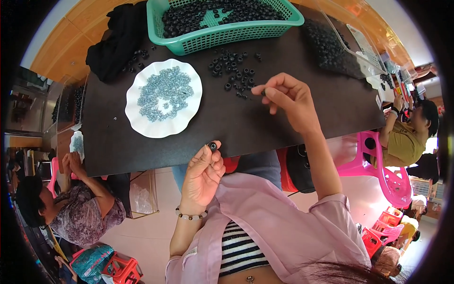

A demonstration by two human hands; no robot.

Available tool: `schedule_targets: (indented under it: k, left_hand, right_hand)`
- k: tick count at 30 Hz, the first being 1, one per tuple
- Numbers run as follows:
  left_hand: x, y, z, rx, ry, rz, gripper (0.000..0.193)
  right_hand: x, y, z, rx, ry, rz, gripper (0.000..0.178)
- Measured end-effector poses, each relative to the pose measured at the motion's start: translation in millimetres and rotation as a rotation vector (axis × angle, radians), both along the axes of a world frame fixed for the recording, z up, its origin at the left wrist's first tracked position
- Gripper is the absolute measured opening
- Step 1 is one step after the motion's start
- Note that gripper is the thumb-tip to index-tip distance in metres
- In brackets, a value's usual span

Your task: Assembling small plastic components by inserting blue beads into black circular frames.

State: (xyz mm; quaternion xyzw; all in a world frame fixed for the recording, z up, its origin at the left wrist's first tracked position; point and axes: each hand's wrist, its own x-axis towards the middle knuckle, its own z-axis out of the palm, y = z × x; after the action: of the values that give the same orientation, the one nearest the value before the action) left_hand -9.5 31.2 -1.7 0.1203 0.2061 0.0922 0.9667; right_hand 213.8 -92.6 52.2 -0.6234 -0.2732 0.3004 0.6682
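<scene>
My left hand [203,173], at the table's near edge, pinches a small black ring-shaped part [213,146] between thumb and fingers, its hole showing. To the right, my right hand [286,98] is raised over the table with thumb and forefinger pressed together. A dark speck shows at those fingertips, too small to make out. Just beyond them lie several loose black ring-shaped parts [245,72]. A white scalloped plate [187,113] on the left holds many small clear bluish pieces [165,87].
A green basket [227,37] of black parts stands at the far edge. Black cloth [113,45] lies far left, a clear bin [338,47] of black parts far right. One person [85,203] sits at left, another [406,137] at right by a pink chair [369,161].
</scene>
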Motion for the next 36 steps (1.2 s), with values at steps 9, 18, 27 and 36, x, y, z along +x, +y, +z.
schedule_targets:
  k: [9,18,27,36]
  left_hand:
    - [4.8,-3.2,6.3,0.054,0.027,-0.045,0.027]
    - [3.6,-8.4,4.3,0.098,0.012,-0.057,0.027]
    - [5.3,-14.8,10.6,0.160,0.043,-0.124,0.029]
    - [3.4,-16.4,6.8,0.125,0.016,-0.101,0.024]
  right_hand:
    - [-42.3,-12.9,-4.5,-0.029,0.436,0.088,0.021]
    - [-61.6,-13.2,-3.6,-0.083,0.255,0.093,0.018]
    - [-75.6,-7.1,8.6,-0.069,0.108,0.145,0.012]
    - [-77.9,-2.0,8.1,-0.063,-0.025,0.223,0.010]
